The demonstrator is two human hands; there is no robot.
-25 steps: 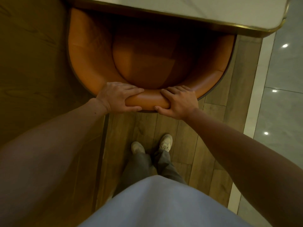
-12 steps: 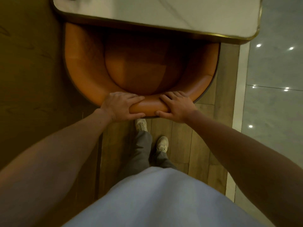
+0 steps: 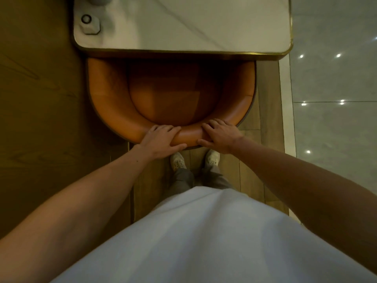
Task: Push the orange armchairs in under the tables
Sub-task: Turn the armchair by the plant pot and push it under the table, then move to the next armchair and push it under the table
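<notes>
An orange armchair (image 3: pixel 108 107) is seen from above, its open front tucked beneath the near edge of a table (image 3: pixel 204 23), so that the front of the seat is hidden under the tabletop while the curved backrest and the rear of the seat are left showing. The backrest's padded rim is gripped at its rearmost curve by both hands, set close together but apart. The left hand (image 3: pixel 161 139) is laid over the rim with its fingers curled onto the top and its thumb stretched along the outer side; the right hand (image 3: pixel 220 135) is placed the same way, mirrored. The table has a pale marbled top edged in a brass-coloured band, and a small white object (image 3: pixel 89 24) with a dark ring on it (what it is cannot be told) stands near its far left corner. Below the hands, two pale shoes (image 3: pixel 177 161) are planted on a plank floor (image 3: pixel 251 180) just behind the chair. Dark wood (image 3: pixel 40 99) is seen on the left, and glossy grey tiles (image 3: pixel 330 119) dotted with light reflections on the right. A white shirt (image 3: pixel 204 231) fills the bottom.
</notes>
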